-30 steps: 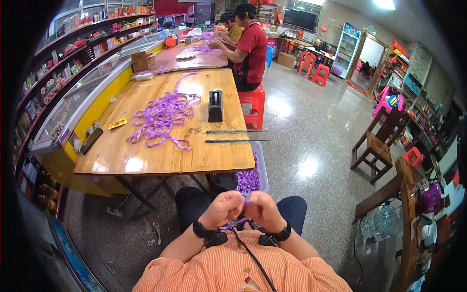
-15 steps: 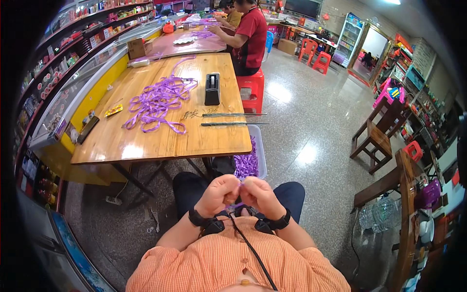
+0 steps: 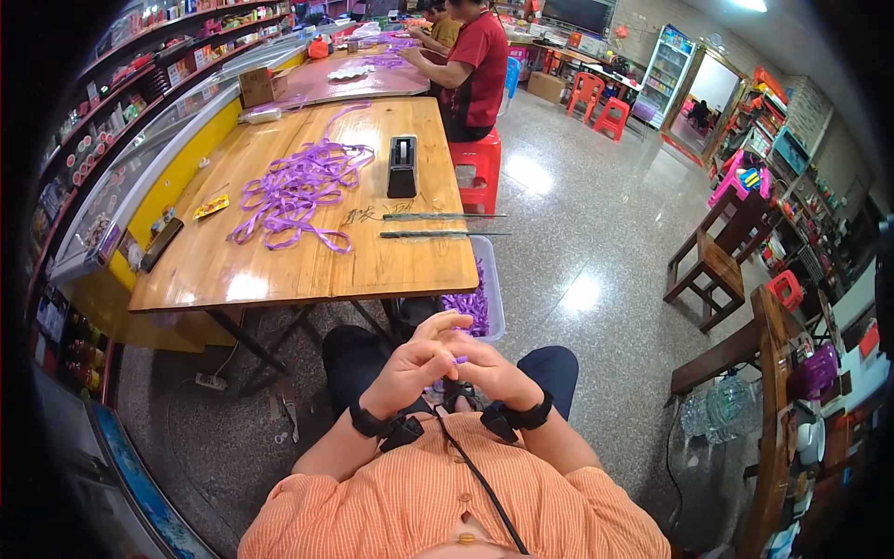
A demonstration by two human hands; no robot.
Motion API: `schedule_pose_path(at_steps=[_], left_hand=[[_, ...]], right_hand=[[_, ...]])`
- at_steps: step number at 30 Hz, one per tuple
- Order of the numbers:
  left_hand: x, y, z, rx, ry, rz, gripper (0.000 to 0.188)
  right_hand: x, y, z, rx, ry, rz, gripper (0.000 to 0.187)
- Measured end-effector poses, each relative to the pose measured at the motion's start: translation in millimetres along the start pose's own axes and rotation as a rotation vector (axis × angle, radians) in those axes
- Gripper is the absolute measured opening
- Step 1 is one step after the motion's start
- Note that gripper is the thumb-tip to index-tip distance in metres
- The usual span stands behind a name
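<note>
My left hand (image 3: 410, 369) and my right hand (image 3: 494, 371) meet above my lap, fingertips touching. Between them shows a short bit of purple ribbon (image 3: 461, 361), pinched by both hands; its remaining length is mostly hidden by the fingers. Some upper fingers stretch forward over the pinch. Just beyond the hands, a pale plastic bin (image 3: 501, 317) on the floor holds many short purple ribbon pieces (image 3: 475, 306). A loose heap of purple ribbon (image 3: 300, 191) lies on the wooden table (image 3: 391, 275), to the left of a black tape dispenser (image 3: 402, 168).
Two thin dark rods (image 3: 433, 234) jut past the table's right edge. A yellow packet (image 3: 211, 207) and a dark elongated object (image 3: 162, 246) lie at the left. Two people work farther along, the nearer on a red stool (image 3: 480, 172). A wooden chair (image 3: 717, 261) stands right.
My hands have shifted from two fists held together into a looser pinch, with some fingers now stretched forward. The purple bit between them shows more clearly. The view has shifted slightly.
</note>
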State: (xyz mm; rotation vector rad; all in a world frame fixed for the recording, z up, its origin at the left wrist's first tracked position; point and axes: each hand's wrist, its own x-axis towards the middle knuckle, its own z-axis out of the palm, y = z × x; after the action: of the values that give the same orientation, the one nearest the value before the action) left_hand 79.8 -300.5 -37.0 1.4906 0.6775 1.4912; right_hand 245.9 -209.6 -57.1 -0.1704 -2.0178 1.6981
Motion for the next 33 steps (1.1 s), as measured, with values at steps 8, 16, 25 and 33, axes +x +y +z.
schedule_pose_path(at_steps=[8, 16, 25, 33], left_hand=[[-7, -11, -3, -0.165, 0.109, -0.111, 0.027], [-20, -5, -46, -0.744, 0.304, 0.118, 0.039], [-73, 38, -147, -0.889, 0.508, 0.395, 0.019], [-109, 55, -182, -0.888, 0.597, 0.537, 0.02]], right_hand=[[3, -4, 5, 0.35, -0.065, 0.182, 0.028], [-4, 1, -18, 0.59, -0.071, 0.151, 0.023], [-47, 28, -73, 0.981, -0.04, -0.154, 0.029], [-74, 27, -92, 1.164, 0.419, -0.344, 0.031]])
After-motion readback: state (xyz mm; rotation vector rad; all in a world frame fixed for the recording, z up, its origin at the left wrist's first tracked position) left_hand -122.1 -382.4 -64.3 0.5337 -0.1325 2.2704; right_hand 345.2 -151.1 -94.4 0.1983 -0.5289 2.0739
